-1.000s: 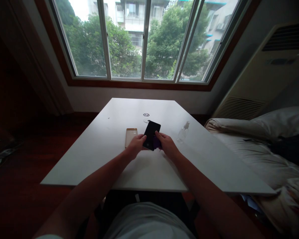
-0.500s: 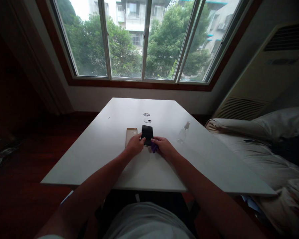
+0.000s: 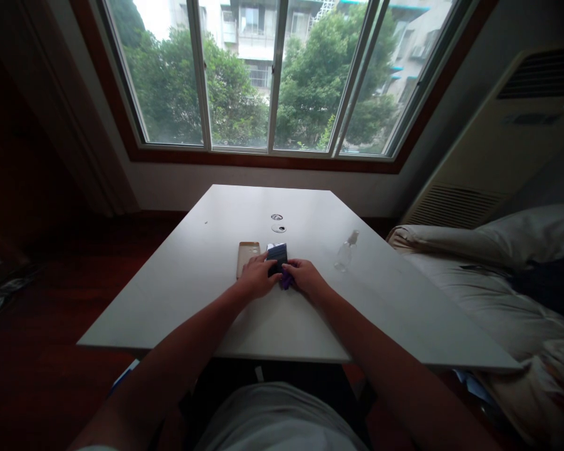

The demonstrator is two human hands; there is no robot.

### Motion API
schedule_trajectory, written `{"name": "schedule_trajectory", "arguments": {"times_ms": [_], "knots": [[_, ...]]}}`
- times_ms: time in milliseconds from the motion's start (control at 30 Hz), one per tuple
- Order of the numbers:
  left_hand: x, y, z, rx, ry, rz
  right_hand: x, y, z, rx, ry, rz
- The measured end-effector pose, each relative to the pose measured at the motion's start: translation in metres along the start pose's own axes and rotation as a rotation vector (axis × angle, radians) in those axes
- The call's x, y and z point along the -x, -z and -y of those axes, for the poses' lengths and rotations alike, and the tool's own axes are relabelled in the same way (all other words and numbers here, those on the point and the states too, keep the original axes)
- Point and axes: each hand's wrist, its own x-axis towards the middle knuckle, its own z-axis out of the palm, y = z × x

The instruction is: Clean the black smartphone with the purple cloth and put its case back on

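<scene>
A black phone [image 3: 277,253] lies flat on the white table [image 3: 207,275], its near end covered by my hands. My left hand [image 3: 256,277] rests on the phone's left side, fingers curled over its edge. My right hand [image 3: 303,277] is closed on a small purple cloth [image 3: 286,279] pressed against the phone's near end. A tan phone case [image 3: 247,255] lies flat just left of the phone, next to my left hand.
A small clear spray bottle [image 3: 344,252] stands right of my hands. Two round cable holes [image 3: 277,223] sit in the table beyond the phone. A bed with pale bedding [image 3: 498,282] adjoins the table's right side. A wide window lies ahead.
The phone, held tilted up above the table a second ago, now lies flat on it. Both hands came down and closer together over its near end.
</scene>
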Motion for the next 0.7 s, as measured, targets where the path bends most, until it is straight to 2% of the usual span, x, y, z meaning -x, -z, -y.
{"name": "schedule_trajectory", "arguments": {"times_ms": [133, 233, 300, 400, 500, 567, 600, 700], "knots": [[0.002, -0.002, -0.001, -0.012, -0.015, 0.062, 0.004, 0.002, 0.006, 0.310, 0.159, -0.044], [0.002, -0.005, 0.000, -0.038, -0.034, 0.061, 0.014, 0.002, 0.015, 0.624, 0.346, -0.140], [0.002, -0.006, 0.000, -0.070, -0.047, 0.056, 0.020, 0.002, 0.020, 0.765, 0.404, -0.198], [0.003, -0.007, 0.000, -0.125, -0.048, 0.059, 0.019, 0.012, 0.025, 0.728, 0.419, -0.291], [0.004, -0.005, -0.002, -0.160, -0.037, 0.076, 0.003, 0.033, 0.025, 0.549, 0.460, -0.512], [0.005, -0.003, -0.003, -0.175, -0.032, 0.086, -0.011, 0.049, 0.020, 0.600, 0.456, -0.594], [0.005, -0.003, -0.003, -0.181, -0.029, 0.087, -0.017, 0.055, 0.016, 0.692, 0.405, -0.557], [0.005, -0.003, -0.002, -0.194, -0.026, 0.078, -0.030, 0.062, 0.003, 0.962, 0.212, -0.299]]}}
